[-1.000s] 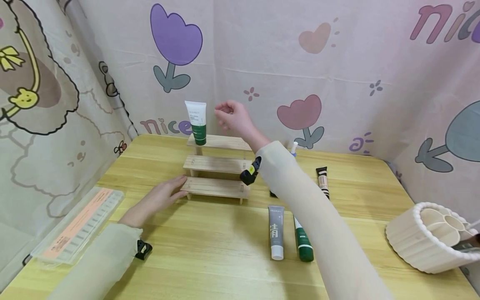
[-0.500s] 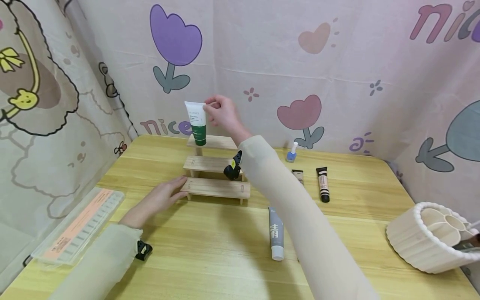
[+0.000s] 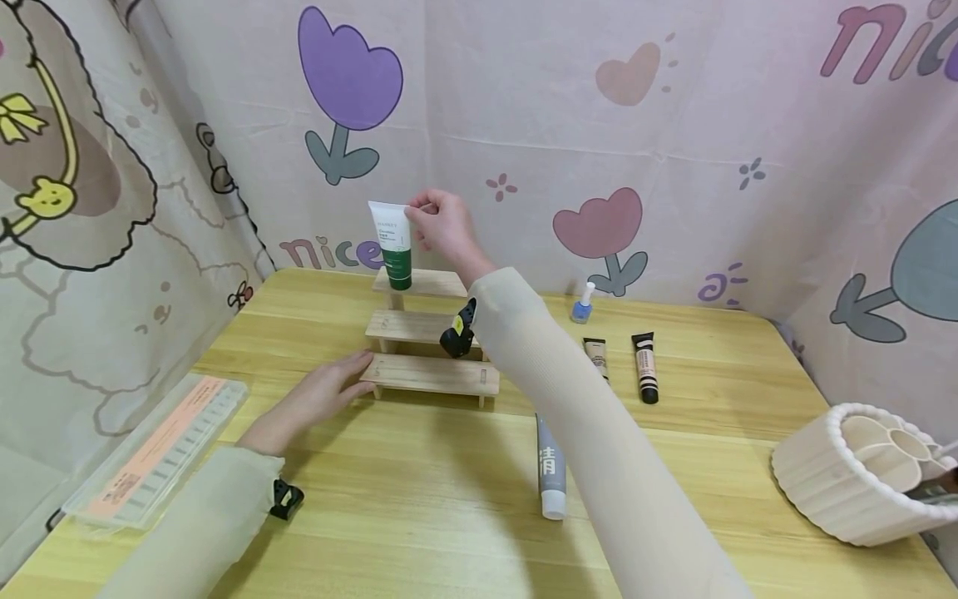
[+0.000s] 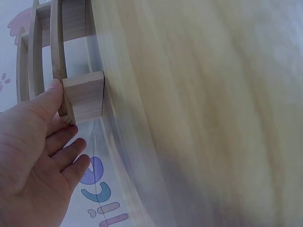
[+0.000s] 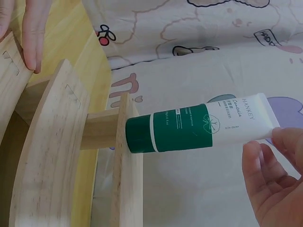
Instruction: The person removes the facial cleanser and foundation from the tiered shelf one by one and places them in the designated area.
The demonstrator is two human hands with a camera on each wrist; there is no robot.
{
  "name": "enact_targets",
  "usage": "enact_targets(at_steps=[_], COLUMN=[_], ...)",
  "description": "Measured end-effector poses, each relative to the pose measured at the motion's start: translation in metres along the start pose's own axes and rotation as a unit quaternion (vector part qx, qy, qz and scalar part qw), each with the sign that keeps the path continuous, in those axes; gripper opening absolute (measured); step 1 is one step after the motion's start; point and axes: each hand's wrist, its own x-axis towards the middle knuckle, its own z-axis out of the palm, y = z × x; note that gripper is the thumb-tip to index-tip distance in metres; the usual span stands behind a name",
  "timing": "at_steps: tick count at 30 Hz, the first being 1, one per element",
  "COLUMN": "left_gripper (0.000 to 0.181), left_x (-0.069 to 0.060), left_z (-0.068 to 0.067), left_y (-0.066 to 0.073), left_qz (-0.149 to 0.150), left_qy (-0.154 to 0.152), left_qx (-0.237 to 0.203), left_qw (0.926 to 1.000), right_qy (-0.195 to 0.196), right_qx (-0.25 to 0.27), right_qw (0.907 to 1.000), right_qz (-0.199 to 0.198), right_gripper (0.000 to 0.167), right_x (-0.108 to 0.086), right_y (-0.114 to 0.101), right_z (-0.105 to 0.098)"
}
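Observation:
A white and green squeeze tube [image 3: 392, 241] stands cap down on the left end of the top step of a small three-step wooden shelf [image 3: 430, 376]. My right hand [image 3: 447, 225] pinches the tube's flat top corner between thumb and fingers. In the right wrist view the tube's green cap [image 5: 139, 135] meets the top board. At the left end of the lowest step, my left hand [image 3: 322, 393] holds the shelf. The left wrist view has the thumb [image 4: 51, 97] on that board's end and the fingers curled beside it.
A grey tube [image 3: 551, 470] lies before the shelf, partly behind the right sleeve. Two small tubes, one beige [image 3: 595, 353] and one black-capped [image 3: 645, 370], and a blue nail polish bottle [image 3: 582, 305] are to the right. A clear case [image 3: 160, 449] lies left, a white organizer [image 3: 831, 474] far right.
My right hand has moved left from beside the tube and now pinches its top corner. In the last half second little has moved. The left hand has stayed on the shelf.

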Motion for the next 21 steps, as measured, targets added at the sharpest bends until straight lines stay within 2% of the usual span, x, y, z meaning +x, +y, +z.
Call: enact_targets(at_steps=[5, 13, 21], left_gripper=[0.055, 0.054, 0.055], left_x=[0.000, 0.001, 0.001], left_z=[0.000, 0.000, -0.001], left_y=[0.000, 0.000, 0.001], left_qz=[0.001, 0.000, -0.003], left_qy=[-0.001, 0.000, -0.001], left_qx=[0.000, 0.002, 0.000], left_qw=[1.0000, 1.0000, 1.0000], right_qy=[0.008, 0.012, 0.008], right_qx=[0.008, 0.056, 0.113], right_qw=[0.9999, 0.9974, 0.9924], right_qz=[-0.013, -0.043, -0.046], right_gripper=[0.009, 0.009, 0.011], right_x=[-0.003, -0.011, -0.029], right_y=[0.001, 0.006, 0.014], right_z=[0.001, -0.001, -0.026])
